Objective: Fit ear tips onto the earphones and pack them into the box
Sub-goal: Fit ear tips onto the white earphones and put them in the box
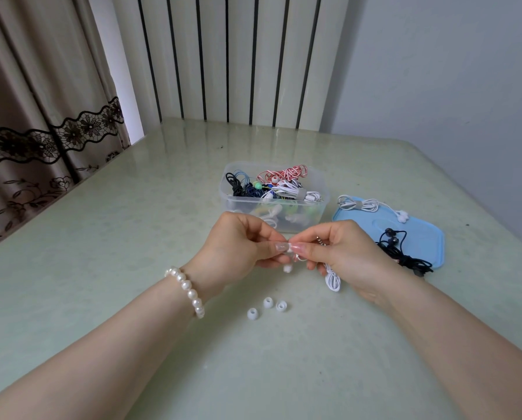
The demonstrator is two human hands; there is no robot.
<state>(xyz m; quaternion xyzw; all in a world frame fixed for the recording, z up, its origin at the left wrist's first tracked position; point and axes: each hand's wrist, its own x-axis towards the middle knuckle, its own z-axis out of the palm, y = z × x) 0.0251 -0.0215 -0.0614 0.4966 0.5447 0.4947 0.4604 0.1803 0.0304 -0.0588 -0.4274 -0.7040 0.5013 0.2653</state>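
Both hands (287, 247) on white earphones (332, 278)

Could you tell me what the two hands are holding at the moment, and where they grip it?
Both hands pinch white earphones: left hand at an earbud, right hand by the cord beside it, the bundled cable hanging below.

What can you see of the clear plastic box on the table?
The clear plastic box is a rounded rectangular tub, translucent, lidless and upright on the pale green table, beyond both hands. It is filled with bundled earphones in black, blue, white and red-and-white; some loops rise above its rim. A blue lid lies just right of it.
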